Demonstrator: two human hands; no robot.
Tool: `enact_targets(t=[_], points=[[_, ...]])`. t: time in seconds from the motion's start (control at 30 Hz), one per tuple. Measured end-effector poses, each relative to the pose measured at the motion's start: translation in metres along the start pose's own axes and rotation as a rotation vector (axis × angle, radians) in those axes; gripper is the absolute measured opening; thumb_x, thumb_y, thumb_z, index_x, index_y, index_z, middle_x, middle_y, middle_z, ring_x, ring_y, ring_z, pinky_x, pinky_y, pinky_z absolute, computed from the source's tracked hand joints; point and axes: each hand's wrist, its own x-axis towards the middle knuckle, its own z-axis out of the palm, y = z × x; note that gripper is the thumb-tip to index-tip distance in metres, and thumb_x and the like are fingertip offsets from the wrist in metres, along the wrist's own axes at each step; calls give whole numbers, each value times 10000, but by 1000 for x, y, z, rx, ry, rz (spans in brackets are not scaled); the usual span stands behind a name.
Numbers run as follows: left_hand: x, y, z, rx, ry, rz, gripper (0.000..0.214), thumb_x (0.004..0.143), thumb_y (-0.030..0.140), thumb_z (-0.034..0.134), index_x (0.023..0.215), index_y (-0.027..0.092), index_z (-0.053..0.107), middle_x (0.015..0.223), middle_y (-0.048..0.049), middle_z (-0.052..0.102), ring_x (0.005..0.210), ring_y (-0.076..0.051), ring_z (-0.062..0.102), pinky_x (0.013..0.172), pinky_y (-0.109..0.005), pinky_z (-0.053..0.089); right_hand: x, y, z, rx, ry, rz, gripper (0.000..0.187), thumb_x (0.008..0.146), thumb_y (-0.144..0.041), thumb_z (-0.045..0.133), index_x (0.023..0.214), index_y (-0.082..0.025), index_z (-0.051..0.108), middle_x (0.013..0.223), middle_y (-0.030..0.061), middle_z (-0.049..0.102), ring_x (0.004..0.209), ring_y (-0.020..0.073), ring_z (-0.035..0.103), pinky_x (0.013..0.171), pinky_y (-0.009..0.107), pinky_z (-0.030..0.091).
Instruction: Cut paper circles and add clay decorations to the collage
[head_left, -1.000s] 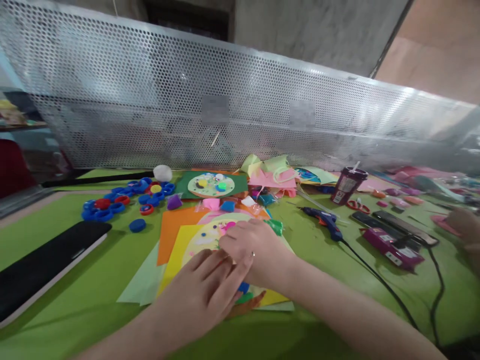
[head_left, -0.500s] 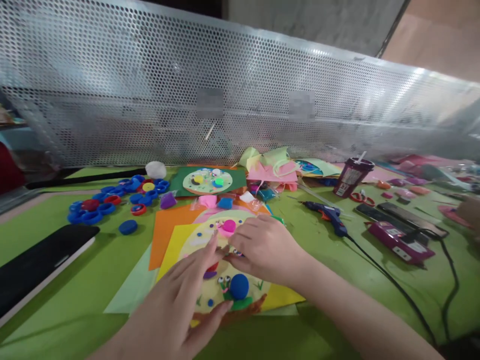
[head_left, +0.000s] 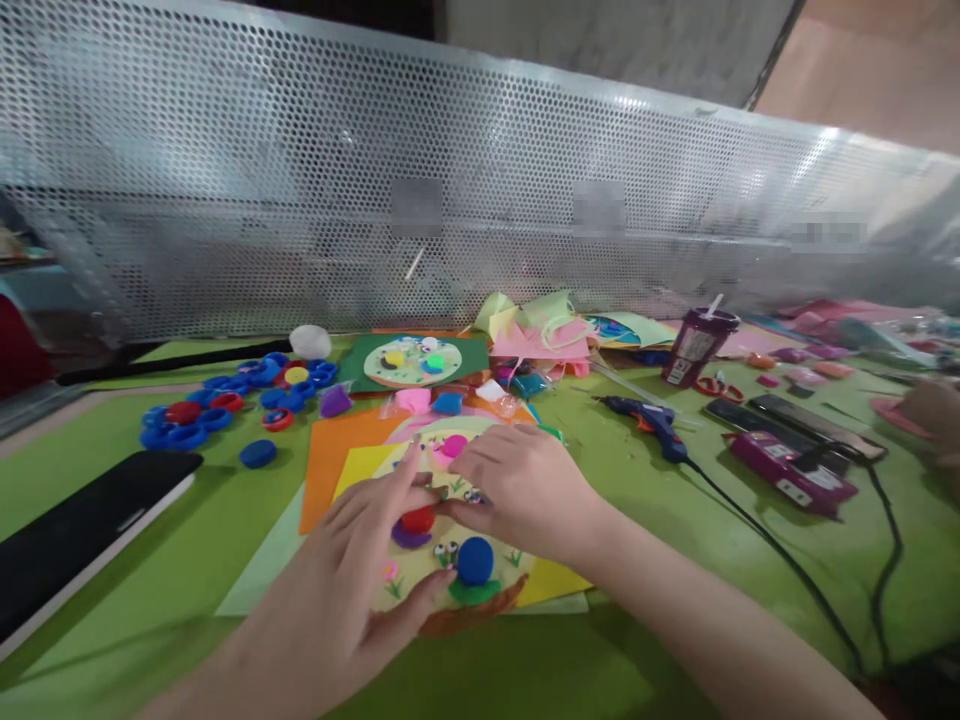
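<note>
A round craft disc (head_left: pixel 427 575) with blue, red, pink and purple clay blobs lies on yellow paper (head_left: pixel 360 468) over orange paper (head_left: pixel 330 450). My left hand (head_left: pixel 352 590) rests on the disc's left side, fingers stretched out, thumb at its lower edge. My right hand (head_left: pixel 517 485) lies over the disc's upper right with fingers curled down, fingertips pressing near the middle by the red blob (head_left: pixel 417 520). Whether it pinches anything is hidden. A blue clay ball (head_left: pixel 475 560) sits on the disc below my right hand.
Blue and red bottle caps (head_left: pixel 225 400) lie far left. A black tablet (head_left: pixel 82 530) sits at left. A second decorated disc on green card (head_left: pixel 412 362) lies behind. A blue glue gun (head_left: pixel 649 425) with cord, pink box (head_left: pixel 795 480), dark cup (head_left: pixel 697 348) and another person's hand (head_left: pixel 934 415) lie to the right. Perforated metal screen (head_left: pixel 480 200) behind.
My left hand slid back and left off the disc's middle, uncovering the clay blobs. The right hand stayed over the upper part, fingertips shifting slightly. The view tilted a little.
</note>
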Motion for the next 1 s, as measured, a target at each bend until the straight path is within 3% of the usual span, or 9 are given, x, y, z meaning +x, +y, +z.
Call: enact_targets(t=[0.1, 0.2, 0.43, 0.53, 0.7, 1.0], points=[[-1, 3, 2, -50, -10, -13, 704, 868, 297, 451, 1434, 146, 60, 1107, -138, 652, 1010, -254, 617, 816, -376, 536, 2, -3, 2, 4, -10, -17, 210, 768, -359, 624, 739, -154, 652, 687, 22, 661, 650, 171, 586, 535, 284, 345], [0, 10, 7, -46, -31, 83, 692, 864, 255, 430, 1433, 117, 61, 1112, -155, 651, 1013, -271, 611, 781, -384, 546, 5, -14, 9, 45, 31, -20, 226, 751, -377, 610, 705, -157, 637, 662, 29, 651, 640, 180, 585, 544, 292, 367], [2, 5, 1, 168, 55, 232, 710, 867, 221, 458, 1426, 64, 49, 1014, -154, 675, 972, -277, 603, 803, -437, 513, 4, -15, 6, 55, 94, 4, 256, 801, -368, 535, 703, -153, 634, 661, 28, 653, 613, 170, 575, 500, 284, 353], [3, 4, 1, 212, 50, 244, 691, 852, 221, 487, 1412, 39, 124, 1058, -169, 658, 999, -283, 586, 802, -422, 511, 3, -12, 4, 52, 45, 16, 238, 799, -360, 552, 715, -151, 628, 682, 26, 655, 639, 168, 573, 517, 283, 362], [2, 13, 5, 213, 48, 288, 617, 887, 227, 418, 1398, 17, 143, 945, -136, 694, 904, -262, 623, 792, -412, 503, 4, -19, 13, 60, 83, 4, 76, 740, -207, 540, 723, -181, 610, 687, 3, 641, 588, 146, 532, 497, 270, 330], [0, 4, -6, 237, 42, 221, 643, 876, 257, 437, 1403, 19, 155, 1091, -174, 648, 1045, -285, 559, 813, -393, 482, 0, -10, 5, 34, 47, 12, 219, 788, -350, 566, 729, -152, 642, 696, 25, 661, 645, 169, 583, 516, 268, 336]])
